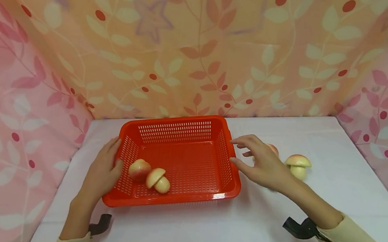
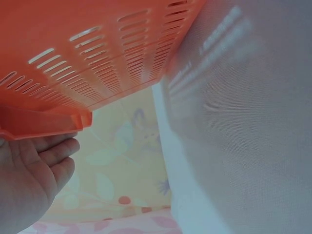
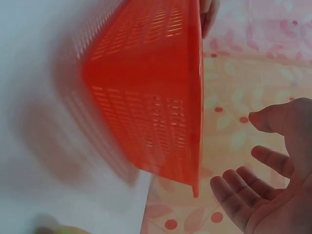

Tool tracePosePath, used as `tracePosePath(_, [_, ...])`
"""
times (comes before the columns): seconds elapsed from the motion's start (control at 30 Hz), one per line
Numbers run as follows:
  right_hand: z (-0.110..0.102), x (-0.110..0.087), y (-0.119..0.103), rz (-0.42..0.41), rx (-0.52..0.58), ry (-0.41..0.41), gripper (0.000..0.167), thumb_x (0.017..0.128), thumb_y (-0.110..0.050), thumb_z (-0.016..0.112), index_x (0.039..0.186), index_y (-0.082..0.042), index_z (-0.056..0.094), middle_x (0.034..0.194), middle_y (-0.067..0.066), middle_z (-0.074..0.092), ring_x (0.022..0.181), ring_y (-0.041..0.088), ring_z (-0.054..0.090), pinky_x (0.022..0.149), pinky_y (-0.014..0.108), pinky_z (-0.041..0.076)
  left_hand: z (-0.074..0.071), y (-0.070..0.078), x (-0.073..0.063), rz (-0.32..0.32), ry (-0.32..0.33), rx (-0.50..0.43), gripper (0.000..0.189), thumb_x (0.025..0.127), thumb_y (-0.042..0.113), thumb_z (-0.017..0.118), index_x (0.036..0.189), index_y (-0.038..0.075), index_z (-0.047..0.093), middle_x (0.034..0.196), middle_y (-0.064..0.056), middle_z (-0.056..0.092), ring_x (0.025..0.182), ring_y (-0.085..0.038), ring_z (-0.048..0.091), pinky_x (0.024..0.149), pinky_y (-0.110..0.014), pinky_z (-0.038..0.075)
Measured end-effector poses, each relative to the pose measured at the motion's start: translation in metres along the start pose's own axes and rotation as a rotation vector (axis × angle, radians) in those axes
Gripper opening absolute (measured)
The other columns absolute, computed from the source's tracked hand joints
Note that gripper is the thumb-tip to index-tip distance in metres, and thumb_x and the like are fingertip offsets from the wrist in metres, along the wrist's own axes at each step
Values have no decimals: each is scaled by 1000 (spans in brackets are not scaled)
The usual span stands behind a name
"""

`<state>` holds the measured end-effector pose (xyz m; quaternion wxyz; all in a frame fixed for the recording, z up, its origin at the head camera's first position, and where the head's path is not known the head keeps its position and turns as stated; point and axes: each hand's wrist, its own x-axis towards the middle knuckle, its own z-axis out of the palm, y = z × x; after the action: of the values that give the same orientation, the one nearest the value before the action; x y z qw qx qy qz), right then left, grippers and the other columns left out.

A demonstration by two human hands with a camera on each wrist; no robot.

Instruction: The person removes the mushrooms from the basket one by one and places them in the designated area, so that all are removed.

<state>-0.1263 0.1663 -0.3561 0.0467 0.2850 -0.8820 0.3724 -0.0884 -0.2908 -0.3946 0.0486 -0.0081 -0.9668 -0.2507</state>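
Note:
A red plastic basket (image 1: 190,158) with slotted sides stands on the white tabletop. My left hand (image 1: 103,168) grips its left rim, thumb over the edge; in the left wrist view, the fingers (image 2: 59,155) lie against the underside of the lip. Beside the right rim is my right hand (image 1: 262,161), thumb and fingers spread, and the right wrist view shows a gap between fingers and rim. Inside the basket's near left corner lie a round yellow and pink toy (image 1: 139,169) and a toy mushroom (image 1: 157,180) on its side.
Right of the basket, a toy mushroom (image 1: 297,166) stands on the white cloth (image 1: 343,184). Another pinkish toy (image 1: 273,149) is mostly hidden behind my right hand. Patterned curtains (image 1: 193,58) enclose the table at the back and sides.

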Motion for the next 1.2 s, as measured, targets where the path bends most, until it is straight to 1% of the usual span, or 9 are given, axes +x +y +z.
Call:
tracePosePath(0.1, [3, 7, -4, -8, 33, -31, 47, 95, -18, 79, 139, -13, 63, 136, 6, 67, 121, 23, 68, 94, 42, 65, 0, -1, -1, 14, 17, -4, 68, 100, 10, 52, 165, 0, 31, 172, -25, 31, 157, -49, 30, 122, -74, 32])
tracePosePath(0.2, [6, 15, -9, -14, 37, -63, 47, 95, -19, 79, 139, -15, 64, 133, 6, 67, 117, 24, 69, 94, 44, 65, 1, -1, -1, 12, 22, -5, 68, 100, 10, 52, 165, 0, 31, 172, -24, 31, 157, -48, 30, 122, -74, 32])
tracePosePath(0.33, [12, 25, -15, -20, 15, -103, 46, 94, -22, 79, 138, -16, 65, 132, 3, 67, 114, 22, 70, 96, 45, 64, 0, 0, -1, -4, 3, -8, 69, 101, 11, 51, 166, 1, 29, 172, -24, 29, 157, -49, 29, 122, -75, 31])
tracePosePath(0.5, [23, 37, -23, -42, 11, -157, 46, 95, -24, 78, 139, -14, 65, 132, 2, 68, 120, 21, 66, 102, 48, 60, -2, -1, -1, -17, -7, -11, 71, 101, 11, 51, 167, 2, 27, 173, -24, 28, 157, -50, 29, 120, -77, 32])
tracePosePath(0.63, [28, 42, -30, -55, 19, -191, 46, 95, -23, 78, 138, -13, 66, 129, 3, 68, 116, 21, 66, 100, 46, 60, -1, -2, 1, 12, 5, -13, 69, 100, 10, 51, 165, 1, 29, 172, -24, 29, 157, -50, 30, 121, -76, 32])
tracePosePath(0.8, [35, 49, -35, -52, 33, -247, 45, 96, -24, 76, 138, -14, 66, 131, 3, 67, 118, 20, 66, 99, 45, 61, 0, -3, 2, 56, 44, -10, 66, 100, 9, 50, 162, -2, 35, 169, -26, 34, 154, -51, 33, 122, -74, 32])
tracePosePath(1.0, [41, 58, -42, -56, 19, -318, 44, 97, -27, 75, 138, -13, 65, 133, 3, 66, 113, 19, 68, 96, 39, 63, 1, -4, 1, 64, 46, -15, 65, 99, 8, 50, 162, -3, 35, 168, -27, 35, 154, -51, 34, 122, -74, 32])
tracePosePath(1.13, [42, 65, -48, -57, -22, -377, 45, 98, -31, 74, 140, -16, 65, 135, 2, 65, 105, 17, 67, 92, 35, 61, 1, -4, 0, 58, 41, -22, 65, 100, 8, 50, 162, -4, 35, 169, -27, 34, 154, -52, 33, 121, -75, 32])
tracePosePath(1.2, [42, 68, -50, -59, -36, -412, 45, 98, -31, 73, 140, -16, 65, 135, 3, 65, 105, 17, 67, 91, 33, 60, 1, -3, 1, 59, 43, -27, 65, 100, 9, 50, 162, -3, 35, 169, -26, 33, 154, -51, 33, 121, -75, 32])
